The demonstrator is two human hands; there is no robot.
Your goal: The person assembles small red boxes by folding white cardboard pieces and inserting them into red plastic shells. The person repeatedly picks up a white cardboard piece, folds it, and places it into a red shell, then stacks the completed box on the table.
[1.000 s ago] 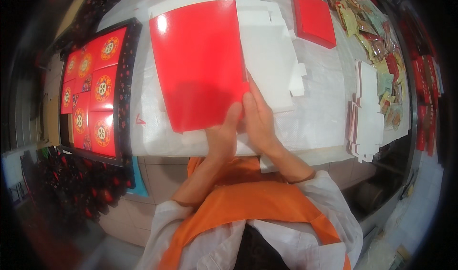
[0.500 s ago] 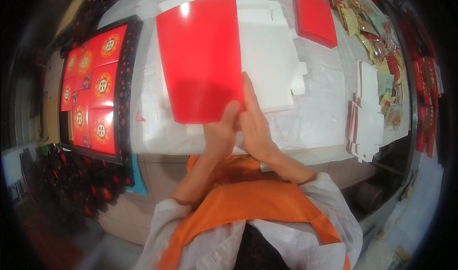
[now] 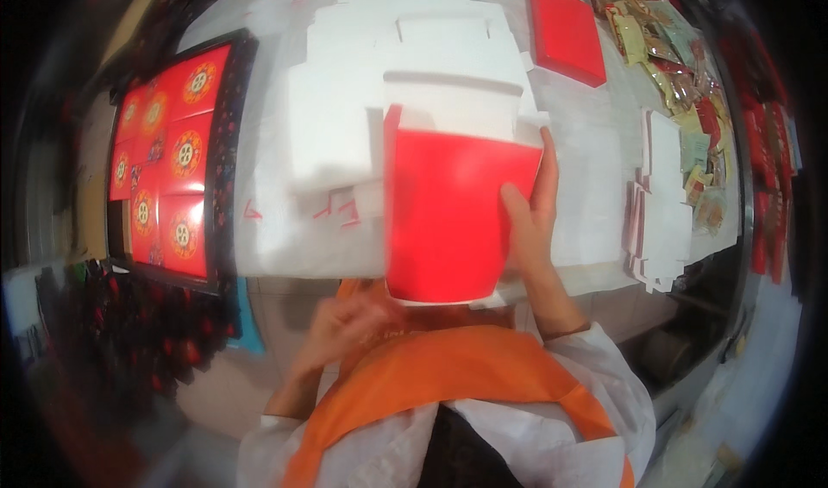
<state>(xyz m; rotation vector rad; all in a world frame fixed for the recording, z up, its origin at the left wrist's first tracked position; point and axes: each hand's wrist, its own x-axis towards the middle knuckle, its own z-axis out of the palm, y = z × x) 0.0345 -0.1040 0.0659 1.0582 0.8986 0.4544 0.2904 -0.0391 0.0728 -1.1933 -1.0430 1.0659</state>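
A red cardboard box point(image 3: 461, 212) is held up over the table's front edge by my right hand point(image 3: 530, 229), thumb on its front face and fingers along its right side. The box's far end gapes, with a white inner flap point(image 3: 453, 91) standing out from it. My left hand point(image 3: 349, 320) is below the box's lower left corner, apart from it and smeared by motion, so its fingers are unclear. Behind the box lie flat white cardboard blanks point(image 3: 341, 130) in a stack on the sheeted table.
On the left sits a dark tray point(image 3: 226, 134) of red patterned boxes point(image 3: 185, 152). A closed red box point(image 3: 567, 35) lies at the back right, beside packaged snacks point(image 3: 660, 53). Folded white cartons point(image 3: 662, 203) stand near the right edge. Small red scraps point(image 3: 348, 212) dot the table.
The red cardboard has swung right and nearer, and now shows a formed box with a gaping far end. My left hand has come off it and moved down left; my right hand has shifted right.
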